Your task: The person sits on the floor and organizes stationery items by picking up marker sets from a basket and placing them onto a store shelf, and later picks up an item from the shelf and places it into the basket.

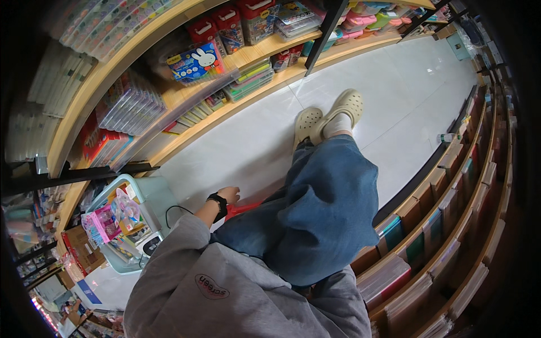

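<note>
My left hand (229, 194) hangs beside a red plastic stool (241, 208), with a black band on its wrist. Nothing shows in it, though its fingers are partly turned from view. Close by on the left is a pale teal plastic bin (157, 198), filled with packaged goods, among them a pink package (103, 223). My right hand is out of view; its grey sleeve (338, 291) ends behind my thigh. I am seated, and my legs in blue jeans (321, 203) stretch forward to beige clogs (338, 112).
Wooden shelving (177, 91) on the left carries clear cases, red-lidded tubs (226, 27) and a blue box with a white rabbit (196, 61). Rows of book shelves (427, 236) curve along the right. A cardboard box (82, 249) stands behind the bin on the tiled floor (405, 93).
</note>
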`<state>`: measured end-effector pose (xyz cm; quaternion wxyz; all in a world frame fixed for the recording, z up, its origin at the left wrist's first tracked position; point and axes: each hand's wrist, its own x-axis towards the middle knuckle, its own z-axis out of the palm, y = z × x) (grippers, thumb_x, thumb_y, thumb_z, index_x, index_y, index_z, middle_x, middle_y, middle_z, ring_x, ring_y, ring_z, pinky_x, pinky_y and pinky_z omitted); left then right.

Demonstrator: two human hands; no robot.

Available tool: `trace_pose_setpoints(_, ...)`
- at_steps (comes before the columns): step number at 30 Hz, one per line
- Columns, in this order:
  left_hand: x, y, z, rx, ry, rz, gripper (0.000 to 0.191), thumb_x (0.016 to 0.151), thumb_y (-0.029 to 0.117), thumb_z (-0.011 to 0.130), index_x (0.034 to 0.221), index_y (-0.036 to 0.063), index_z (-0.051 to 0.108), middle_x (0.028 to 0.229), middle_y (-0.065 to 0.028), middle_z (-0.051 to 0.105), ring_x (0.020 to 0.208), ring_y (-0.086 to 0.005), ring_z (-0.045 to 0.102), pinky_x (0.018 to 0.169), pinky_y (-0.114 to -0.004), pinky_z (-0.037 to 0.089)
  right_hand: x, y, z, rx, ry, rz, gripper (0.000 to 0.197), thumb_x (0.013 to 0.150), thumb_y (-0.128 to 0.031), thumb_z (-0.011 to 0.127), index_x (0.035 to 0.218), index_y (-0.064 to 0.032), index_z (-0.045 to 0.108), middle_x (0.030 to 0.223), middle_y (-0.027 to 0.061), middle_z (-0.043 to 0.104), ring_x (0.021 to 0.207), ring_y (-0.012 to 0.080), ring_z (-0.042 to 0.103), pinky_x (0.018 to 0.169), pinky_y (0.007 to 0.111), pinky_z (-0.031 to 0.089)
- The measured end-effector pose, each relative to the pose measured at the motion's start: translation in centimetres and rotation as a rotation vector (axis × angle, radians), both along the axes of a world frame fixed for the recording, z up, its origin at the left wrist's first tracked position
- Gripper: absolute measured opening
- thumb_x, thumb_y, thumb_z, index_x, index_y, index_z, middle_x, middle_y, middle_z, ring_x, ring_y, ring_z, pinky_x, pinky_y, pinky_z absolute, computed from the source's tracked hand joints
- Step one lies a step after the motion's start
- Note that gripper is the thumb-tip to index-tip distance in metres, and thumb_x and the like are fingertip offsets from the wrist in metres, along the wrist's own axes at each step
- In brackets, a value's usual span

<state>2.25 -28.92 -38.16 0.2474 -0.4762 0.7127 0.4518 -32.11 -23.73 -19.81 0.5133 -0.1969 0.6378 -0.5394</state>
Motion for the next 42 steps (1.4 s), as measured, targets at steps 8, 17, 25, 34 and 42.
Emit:
trace_pose_setpoints(8, 4.6, 3.6, -2.4, 0.017, -0.050, 0.095, 0.034, 0.075, 0.025, 0.048, 0.100, 0.0051, 0.058, 0.102, -0.0204, 0.057, 0.098, -0.0337, 0.053, 0.085, -0.040, 0.042, -1.3, 2.8, 0.7, 0.011, 0.090, -0.003, 0.029, 0.087, -0.012, 0.047, 0.112, 0.0013, 0.048, 0.107, 0.0118, 0.054, 0.096, 0.0144, 0.051, 0.083, 0.025, 0.041)
trace_pose_setpoints(17, 5.9, 6.2, -2.9, -0.108, 0.075, 0.337, 0.032, 0.071, 0.024, 0.051, 0.093, 0.0035, 0.062, 0.091, -0.0215, 0.060, 0.091, -0.0345, 0.057, 0.080, -0.041, 0.044, -3.2, 10.8, -4.3, 0.223, 0.145, 0.005, 0.028, 0.087, -0.012, 0.047, 0.111, 0.0012, 0.049, 0.106, 0.0118, 0.055, 0.096, 0.0145, 0.052, 0.082, 0.025, 0.042)
trace_pose_setpoints(25, 6.5, 7.2, -2.4, 0.000, -0.142, 0.205, 0.036, 0.075, 0.034, 0.050, 0.086, 0.0030, 0.064, 0.097, -0.0230, 0.058, 0.094, -0.0346, 0.056, 0.080, -0.041, 0.044, -0.1, 19.4, -16.5, 0.625, 0.027, 0.032, 0.027, 0.087, -0.012, 0.047, 0.110, 0.0011, 0.049, 0.106, 0.0119, 0.055, 0.095, 0.0145, 0.052, 0.082, 0.025, 0.042)
trace_pose_setpoints(34, 5.6, 2.7, 4.5, -0.092, 0.200, 0.187, 0.028, 0.079, 0.020, 0.045, 0.096, 0.0020, 0.057, 0.084, -0.0188, 0.061, 0.083, -0.0332, 0.058, 0.076, -0.039, 0.044, 0.0, 20.8, -21.9, 0.752, 0.006, 0.021, 0.027, 0.087, -0.012, 0.047, 0.110, 0.0010, 0.049, 0.105, 0.0119, 0.056, 0.094, 0.0146, 0.053, 0.081, 0.025, 0.042)
trace_pose_setpoints(42, 5.1, -5.3, 11.8, -0.446, 0.126, 0.257, 0.028, 0.086, 0.026, 0.042, 0.090, 0.0019, 0.057, 0.078, -0.0170, 0.060, 0.076, -0.0312, 0.058, 0.069, -0.036, 0.044, -0.2, 21.0, -24.4, 0.772, -0.017, 0.020, 0.026, 0.087, -0.012, 0.047, 0.109, 0.0010, 0.050, 0.104, 0.0120, 0.056, 0.094, 0.0147, 0.053, 0.081, 0.025, 0.043)
